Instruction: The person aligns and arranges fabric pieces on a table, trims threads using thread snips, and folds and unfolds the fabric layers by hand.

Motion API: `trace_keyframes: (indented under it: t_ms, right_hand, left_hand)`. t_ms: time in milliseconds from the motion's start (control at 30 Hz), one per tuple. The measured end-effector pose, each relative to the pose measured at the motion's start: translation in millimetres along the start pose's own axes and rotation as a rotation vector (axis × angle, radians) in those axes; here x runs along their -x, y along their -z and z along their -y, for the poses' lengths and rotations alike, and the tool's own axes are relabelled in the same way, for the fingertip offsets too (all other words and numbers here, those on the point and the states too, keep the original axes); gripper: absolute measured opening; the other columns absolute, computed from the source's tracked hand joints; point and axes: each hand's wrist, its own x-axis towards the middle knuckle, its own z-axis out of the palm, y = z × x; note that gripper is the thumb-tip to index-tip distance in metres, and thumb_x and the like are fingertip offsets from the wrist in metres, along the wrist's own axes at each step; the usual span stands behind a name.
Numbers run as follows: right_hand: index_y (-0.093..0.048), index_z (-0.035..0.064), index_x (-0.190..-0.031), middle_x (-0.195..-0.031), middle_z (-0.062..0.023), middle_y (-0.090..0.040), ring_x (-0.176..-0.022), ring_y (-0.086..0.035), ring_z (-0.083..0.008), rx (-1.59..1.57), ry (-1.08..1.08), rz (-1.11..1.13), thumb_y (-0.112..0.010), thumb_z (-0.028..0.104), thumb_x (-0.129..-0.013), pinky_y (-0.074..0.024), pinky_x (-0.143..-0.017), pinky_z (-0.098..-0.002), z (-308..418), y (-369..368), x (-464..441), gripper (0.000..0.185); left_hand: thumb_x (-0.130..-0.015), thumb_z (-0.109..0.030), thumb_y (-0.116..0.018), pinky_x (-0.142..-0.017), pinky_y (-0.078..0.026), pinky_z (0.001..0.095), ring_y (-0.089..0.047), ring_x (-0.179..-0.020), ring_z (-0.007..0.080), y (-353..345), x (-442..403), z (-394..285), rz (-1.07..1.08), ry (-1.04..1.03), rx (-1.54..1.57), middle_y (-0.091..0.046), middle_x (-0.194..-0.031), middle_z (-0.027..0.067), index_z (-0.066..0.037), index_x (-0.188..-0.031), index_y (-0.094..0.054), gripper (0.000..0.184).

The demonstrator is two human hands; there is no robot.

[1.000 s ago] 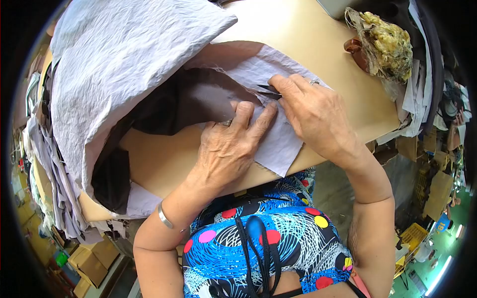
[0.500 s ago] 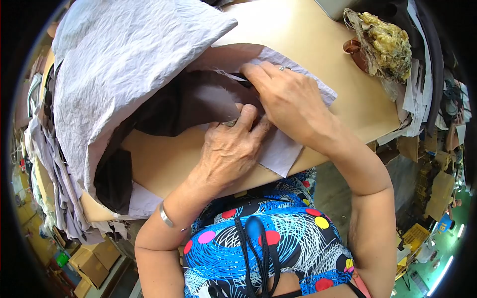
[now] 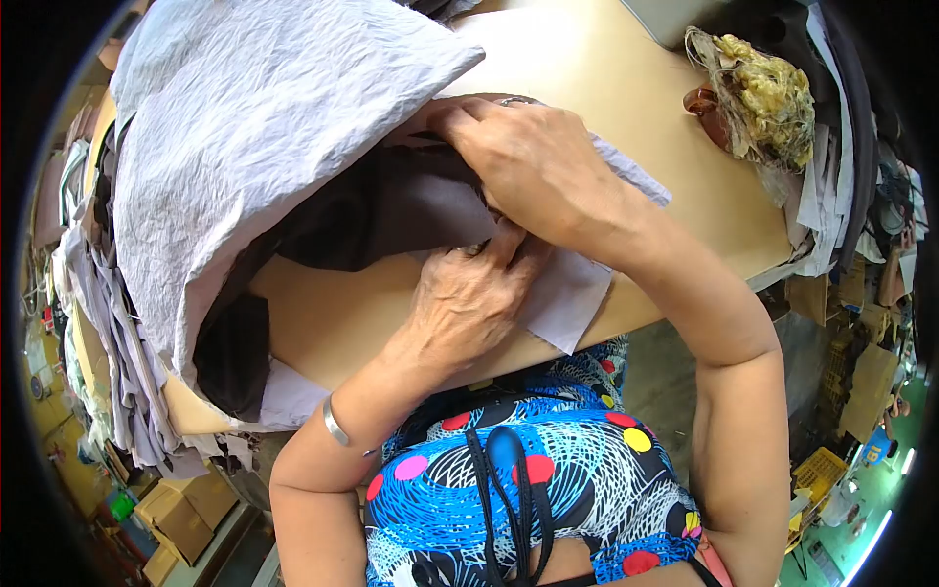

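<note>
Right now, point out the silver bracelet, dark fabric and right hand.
Silver bracelet (image 3: 335, 422), head view: middle of band.
Dark fabric (image 3: 401, 210), head view: exposed surface.
Right hand (image 3: 533, 164), head view: back of hand.

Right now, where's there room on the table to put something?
The biggest bare patch of table lies between the right hand and the yellow tangle. A smaller one lies between the dark cloth and the left hand. It's crowded where the pale cloth spreads and around both hands.

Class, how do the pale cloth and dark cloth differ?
The pale cloth is light and crinkled; the dark cloth is brown-black and looks smoother. More of the pale cloth shows; the dark cloth lies partly beneath it. Both rest on the table.
</note>
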Motion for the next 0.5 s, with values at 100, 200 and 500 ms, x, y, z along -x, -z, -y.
trace_keyframes:
  t_ms: [100, 200, 500]
  right_hand:
    - [-0.058, 0.0065, -0.108, -0.083, -0.014, -0.064, -0.078, -0.063, -0.0329, 0.029, -0.057, 0.05, -0.051, 0.004, -0.077, -0.0511, -0.067, -0.0412, 4.1, -4.1, -7.5, 0.033]
    - [-0.06, 0.0049, -0.107, -0.086, -0.016, -0.065, -0.081, -0.063, -0.0331, -0.052, -0.113, 0.035, -0.051, 0.002, -0.077, -0.0509, -0.07, -0.0406, 5.7, 0.7, -9.5, 0.031]
    - [-0.059, 0.0052, -0.096, -0.085, -0.0176, -0.066, -0.083, -0.063, -0.0363, -0.122, -0.249, 0.088, -0.056, 0.012, -0.081, -0.0498, -0.075, -0.0445, -38.1, 29.3, 8.8, 0.017]
  left_hand:
    - [-0.076, -0.012, -0.052, -0.055, -0.05, 0.0328, -0.06, -0.068, 0.021, 1.8, 0.7, -1.1, 0.056, 0.023, 0.03, -0.054, -0.107, 0.0129, -0.008, -0.115, -0.06, 0.04]
    - [-0.077, -0.012, -0.051, -0.057, -0.05, 0.0328, -0.06, -0.07, 0.0208, 1.2, 0.6, -1.6, 0.06, 0.017, 0.027, -0.053, -0.103, 0.0121, -0.008, -0.119, -0.057, 0.043]
    - [-0.071, -0.001, -0.06, -0.07, -0.051, 0.038, -0.058, -0.088, 0.0309, 15.7, -3.6, -5.5, 0.125, 0.069, 0.015, -0.053, -0.101, 0.0107, -0.009, -0.116, -0.059, 0.046]
